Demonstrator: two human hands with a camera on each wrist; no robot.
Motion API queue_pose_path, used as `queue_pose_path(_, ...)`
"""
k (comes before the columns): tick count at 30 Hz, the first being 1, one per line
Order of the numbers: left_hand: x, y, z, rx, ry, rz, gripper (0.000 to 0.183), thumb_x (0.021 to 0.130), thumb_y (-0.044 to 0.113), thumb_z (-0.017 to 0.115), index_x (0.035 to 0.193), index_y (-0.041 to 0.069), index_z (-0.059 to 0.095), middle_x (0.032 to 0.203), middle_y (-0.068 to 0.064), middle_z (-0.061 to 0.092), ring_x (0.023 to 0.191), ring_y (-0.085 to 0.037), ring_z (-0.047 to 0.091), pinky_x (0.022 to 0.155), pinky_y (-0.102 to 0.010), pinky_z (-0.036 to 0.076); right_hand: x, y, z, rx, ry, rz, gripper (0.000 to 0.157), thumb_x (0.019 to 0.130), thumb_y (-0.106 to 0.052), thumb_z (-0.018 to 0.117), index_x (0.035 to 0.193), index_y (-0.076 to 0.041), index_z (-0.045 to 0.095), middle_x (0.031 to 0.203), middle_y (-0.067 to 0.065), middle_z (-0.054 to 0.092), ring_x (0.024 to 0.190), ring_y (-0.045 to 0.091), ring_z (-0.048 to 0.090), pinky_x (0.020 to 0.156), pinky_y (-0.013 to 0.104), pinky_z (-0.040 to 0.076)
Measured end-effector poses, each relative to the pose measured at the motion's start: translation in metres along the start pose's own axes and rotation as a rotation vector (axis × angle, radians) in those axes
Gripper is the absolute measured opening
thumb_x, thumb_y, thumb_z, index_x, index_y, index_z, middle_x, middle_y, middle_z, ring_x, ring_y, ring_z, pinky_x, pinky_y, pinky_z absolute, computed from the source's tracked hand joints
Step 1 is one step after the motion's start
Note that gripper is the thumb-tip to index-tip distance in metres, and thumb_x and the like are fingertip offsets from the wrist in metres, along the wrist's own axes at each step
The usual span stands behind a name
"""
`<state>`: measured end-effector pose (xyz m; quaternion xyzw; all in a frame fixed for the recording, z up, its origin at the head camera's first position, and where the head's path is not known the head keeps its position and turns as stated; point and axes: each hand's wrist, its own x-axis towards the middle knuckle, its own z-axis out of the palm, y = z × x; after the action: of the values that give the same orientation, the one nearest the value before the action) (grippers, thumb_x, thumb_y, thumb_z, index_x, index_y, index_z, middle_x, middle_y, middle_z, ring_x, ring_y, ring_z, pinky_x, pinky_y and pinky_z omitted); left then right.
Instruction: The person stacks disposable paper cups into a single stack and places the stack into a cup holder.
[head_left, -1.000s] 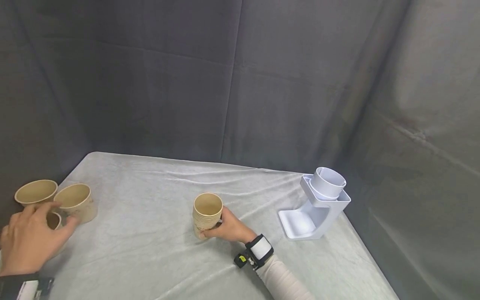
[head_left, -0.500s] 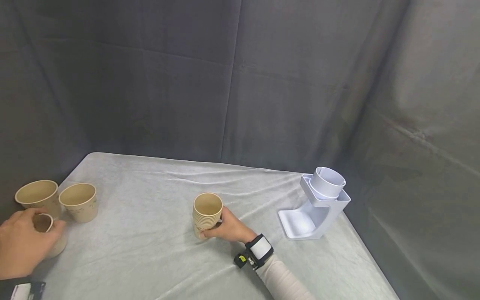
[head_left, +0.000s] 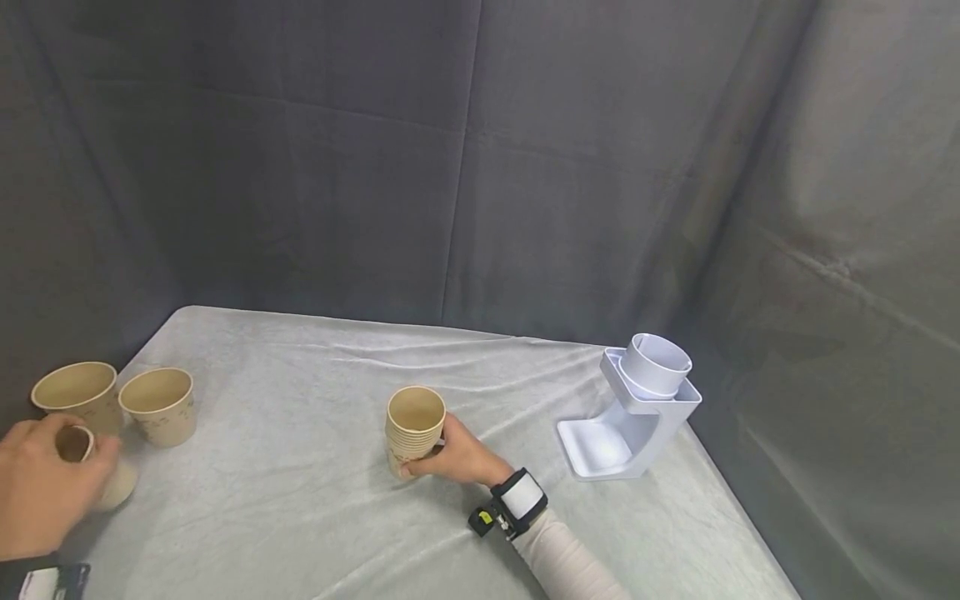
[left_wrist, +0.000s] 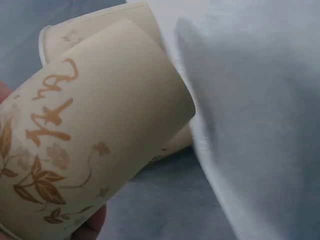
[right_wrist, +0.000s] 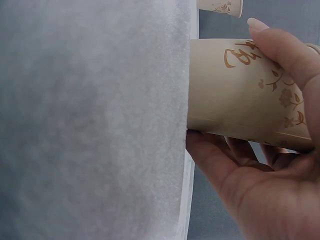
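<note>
At the left side of the table, my left hand (head_left: 52,483) grips a beige paper cup (head_left: 116,487) near its rim, fingers on one side and thumb on the other. The cup leans, its base toward the right. Brown flowers and lettering show on this cup (left_wrist: 100,120) in the left wrist view. Mid-table, my right hand (head_left: 457,452) holds an upright stack of nested paper cups (head_left: 405,446), their rims layered at the top. From the right wrist view, thumb and fingers wrap the printed side of the stack (right_wrist: 240,95).
Two more beige paper cups stand just beyond my left hand: a wider one (head_left: 101,411) at the table's left edge, another (head_left: 167,421) beside it. At the right stands a white plastic stand (head_left: 652,433) with a round tube (head_left: 648,375) on top. Grey cloth (head_left: 337,167) hangs behind the table.
My left hand has drawn left and its fingers have come together on the cup, which has since tilted and shifted slightly left. The right hand and its stack have stayed put.
</note>
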<state>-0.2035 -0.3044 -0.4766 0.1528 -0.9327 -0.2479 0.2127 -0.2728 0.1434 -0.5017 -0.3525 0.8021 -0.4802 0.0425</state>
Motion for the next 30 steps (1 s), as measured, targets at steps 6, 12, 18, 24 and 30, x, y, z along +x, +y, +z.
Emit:
queue_pose_path(6,0.001,0.017,-0.012,-0.035,0.093,0.11,0.038,0.084,0.029,0.049,0.096,-0.007,0.056,0.1,-0.037,0.046,0.095,-0.051,0.044,0.066,-0.063,0.037,-0.002,-0.023,-0.005,0.013,-0.019,-0.014,0.072,0.065,-0.008,0.079,0.127,-0.006,0.044,0.118,0.007,0.057,0.109,0.015,0.053,0.095,0.036,0.041)
queue_pose_path(12,0.007,0.034,-0.024,-0.072,0.192,0.218,0.032,0.082,0.025,0.052,0.091,-0.005,0.058,0.1,-0.035,0.051,0.096,-0.049,0.046,0.069,-0.066,0.038,-0.001,-0.02,-0.003,0.023,-0.016,-0.008,0.072,0.065,-0.009,0.079,0.128,-0.009,0.044,0.118,0.004,0.057,0.109,0.014,0.053,0.095,0.037,0.04)
queue_pose_path(18,0.01,0.065,-0.034,-0.12,0.189,0.271,0.034,0.082,0.029,0.054,0.098,-0.001,0.059,0.104,-0.029,0.051,0.096,-0.048,0.047,0.073,-0.067,0.037,0.0,0.004,0.001,0.013,0.003,0.003,0.074,0.064,-0.016,0.081,0.128,-0.021,0.045,0.118,-0.002,0.057,0.11,0.013,0.053,0.096,0.037,0.04)
queue_pose_path(24,0.015,0.098,-0.025,-0.217,0.272,0.423,0.02,0.077,0.023,0.059,0.087,0.006,0.061,0.094,-0.021,0.055,0.084,-0.041,0.052,0.065,-0.06,0.038,-0.001,0.002,0.0,0.017,-0.005,-0.012,0.073,0.064,-0.015,0.081,0.127,-0.02,0.045,0.118,-0.002,0.057,0.109,0.012,0.053,0.096,0.037,0.04)
queue_pose_path(30,0.015,0.126,-0.013,-0.286,0.263,0.468,0.016,0.077,0.021,0.058,0.085,0.008,0.061,0.087,-0.014,0.054,0.081,-0.033,0.051,0.064,-0.055,0.039,-0.002,-0.018,-0.003,0.025,-0.016,-0.012,0.071,0.065,-0.009,0.079,0.127,-0.012,0.046,0.118,0.001,0.057,0.109,0.012,0.053,0.095,0.037,0.04)
